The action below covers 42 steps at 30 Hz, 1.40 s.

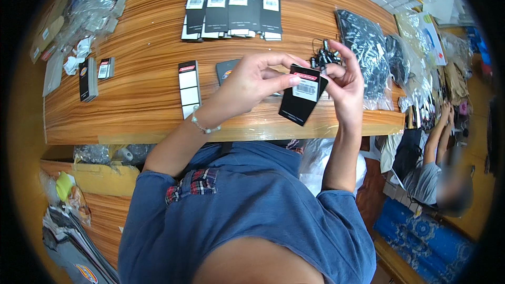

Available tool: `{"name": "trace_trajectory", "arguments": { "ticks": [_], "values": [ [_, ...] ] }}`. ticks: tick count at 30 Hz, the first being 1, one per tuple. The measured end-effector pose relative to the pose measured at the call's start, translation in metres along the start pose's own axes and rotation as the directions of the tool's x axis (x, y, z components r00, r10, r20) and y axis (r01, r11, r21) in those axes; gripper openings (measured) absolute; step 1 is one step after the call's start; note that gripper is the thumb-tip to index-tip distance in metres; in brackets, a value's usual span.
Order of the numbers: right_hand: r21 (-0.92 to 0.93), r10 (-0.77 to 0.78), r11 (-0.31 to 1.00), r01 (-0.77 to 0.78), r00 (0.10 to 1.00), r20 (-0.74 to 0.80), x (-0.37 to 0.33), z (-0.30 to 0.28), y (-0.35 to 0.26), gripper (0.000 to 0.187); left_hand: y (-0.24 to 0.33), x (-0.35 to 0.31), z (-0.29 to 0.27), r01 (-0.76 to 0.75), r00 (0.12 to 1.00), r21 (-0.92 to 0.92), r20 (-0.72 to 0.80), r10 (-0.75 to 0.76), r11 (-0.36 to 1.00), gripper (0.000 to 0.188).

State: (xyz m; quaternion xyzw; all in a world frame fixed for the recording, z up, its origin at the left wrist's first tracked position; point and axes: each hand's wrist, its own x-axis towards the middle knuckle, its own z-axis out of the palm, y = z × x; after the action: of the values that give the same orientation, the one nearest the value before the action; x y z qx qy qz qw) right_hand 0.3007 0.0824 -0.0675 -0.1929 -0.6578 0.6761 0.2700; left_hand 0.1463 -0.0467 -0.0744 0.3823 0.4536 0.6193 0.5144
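Note:
Above the table's front edge, my left hand (260, 81) pinches black hang tags (300, 97) with a red label and a white barcode sticker. The tags are slightly fanned. My right hand (344, 81) closes its thumb and fingertips at their upper right corner, its index finger raised and bent. Whether it also grips a string there is hard to see. Just behind my right fingers lies a small bunch of black hang-tag strings (322, 55). A stack of black-and-white tags (188, 93) lies left of my left wrist, and a grey tag (225, 69) is partly hidden behind that hand.
Rows of strung hang tags (229, 13) lie at the table's back. A clear bag of black strings (363, 55) sits at right. Small tag stacks (88, 80) and plastic packaging (97, 13) lie at left. Another person (428, 179) is at far right.

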Motion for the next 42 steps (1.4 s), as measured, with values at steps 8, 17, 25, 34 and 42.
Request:
{"name": "trace_trajectory", "arguments": {
  "ticks": [8, 17, 25, 34, 42],
  "values": [
    [-0.274, -0.123, 0.956, 0.108, 0.992, -0.036, -0.003, 0.037, 0.006, 0.058, -0.007, -0.009, -0.007, 0.046, 0.996, -0.172, -0.065, -0.058, 0.984, 0.020],
    [-0.529, -0.064, 0.846, 0.065, 0.998, 0.019, -0.008, 0.046, -0.002, 0.063, -0.009, -0.008, -0.011, -0.019, 1.000, 0.010, -0.004, 0.019, 1.000, 0.021],
    [-0.425, -0.019, 0.900, 0.101, 0.981, 0.194, -0.008, 0.036, 0.004, 0.050, -0.003, -0.013, -0.013, -0.134, 0.991, 0.101, 0.036, 0.131, 0.986, 0.014],
    [0.449, 0.056, 0.887, -0.107, 0.991, 0.125, -0.004, 0.029, 0.016, 0.037, -0.006, -0.020, -0.017, -0.035, 0.995, 0.182, 0.100, 0.017, 0.983, 0.014],
    [0.824, 0.035, 0.562, -0.072, 0.997, 0.063, 0.007, 0.025, 0.021, 0.015, -0.002, -0.020, -0.013, -0.020, 0.993, 0.219, 0.117, -0.006, 0.976, 0.014]
  ]
}}
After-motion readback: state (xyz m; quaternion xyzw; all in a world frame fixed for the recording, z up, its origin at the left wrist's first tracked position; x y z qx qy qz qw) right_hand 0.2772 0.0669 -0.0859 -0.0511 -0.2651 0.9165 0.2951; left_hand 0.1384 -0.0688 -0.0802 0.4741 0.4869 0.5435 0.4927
